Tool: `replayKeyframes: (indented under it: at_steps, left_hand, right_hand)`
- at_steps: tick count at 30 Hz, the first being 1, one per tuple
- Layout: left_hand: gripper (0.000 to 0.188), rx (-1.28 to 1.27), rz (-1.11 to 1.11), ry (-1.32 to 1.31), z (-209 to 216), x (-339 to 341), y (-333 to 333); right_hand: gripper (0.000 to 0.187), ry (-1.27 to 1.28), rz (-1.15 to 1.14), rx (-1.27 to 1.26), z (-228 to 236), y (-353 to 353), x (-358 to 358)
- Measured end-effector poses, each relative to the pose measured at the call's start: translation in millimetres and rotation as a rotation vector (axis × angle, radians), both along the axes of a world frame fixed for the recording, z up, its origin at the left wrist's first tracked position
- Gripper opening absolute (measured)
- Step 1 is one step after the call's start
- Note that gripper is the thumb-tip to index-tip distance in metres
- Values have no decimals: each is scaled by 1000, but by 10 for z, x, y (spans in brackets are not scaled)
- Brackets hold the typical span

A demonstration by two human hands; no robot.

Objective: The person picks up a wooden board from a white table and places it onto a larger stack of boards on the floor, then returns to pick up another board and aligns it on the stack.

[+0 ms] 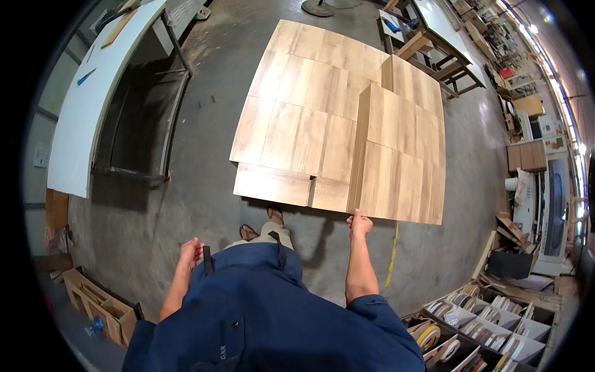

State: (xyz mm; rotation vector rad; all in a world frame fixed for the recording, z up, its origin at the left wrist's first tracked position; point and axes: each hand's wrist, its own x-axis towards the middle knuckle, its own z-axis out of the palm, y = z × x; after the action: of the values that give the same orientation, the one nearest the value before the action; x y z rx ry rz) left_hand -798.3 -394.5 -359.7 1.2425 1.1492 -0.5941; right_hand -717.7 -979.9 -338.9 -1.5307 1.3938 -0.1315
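Observation:
Wood-grain panels (297, 124) lie side by side in rows, forming a broad light-brown surface ahead of me. On its right side a taller stack of the same panels (396, 155) rises above the rest. My right hand (359, 224) is closed on the near lower corner of a wood-grain panel (362, 161) in that taller stack, thumb toward the top. Down at my left side, beside a dark apron strap (207, 259), my left hand (191, 252) is closed with curled fingers, and nothing shows in it. A dark notch (312, 189) parts two panels in the near row.
To the left stands a white-topped table (93, 105) on a metal frame. Another worktable (443, 31) is beyond the panels at the right. Edging rolls fill a compartment rack (489, 328) at the lower right. A wooden box (99, 307) sits at the lower left.

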Motion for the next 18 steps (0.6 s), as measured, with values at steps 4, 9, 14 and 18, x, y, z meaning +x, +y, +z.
replayKeyframes:
  at_steps: [4, 9, 14, 18]
  left_hand:
    - [27, -4, -59, -48, 13, 129, -228]
    - [30, 8, -86, -7, 242, 194, -584]
    - [27, 67, 18, 49, 435, 85, -713]
    - [23, 65, 118, 49, 388, -157, -715]
  right_hand:
    - [31, 22, 118, 266, 276, 105, 33]
    - [42, 232, 907, -264, -144, 25, 304]
    - [47, 231, 612, -93, -190, -45, 671]
    - [44, 164, 752, -419, -171, -20, 741]
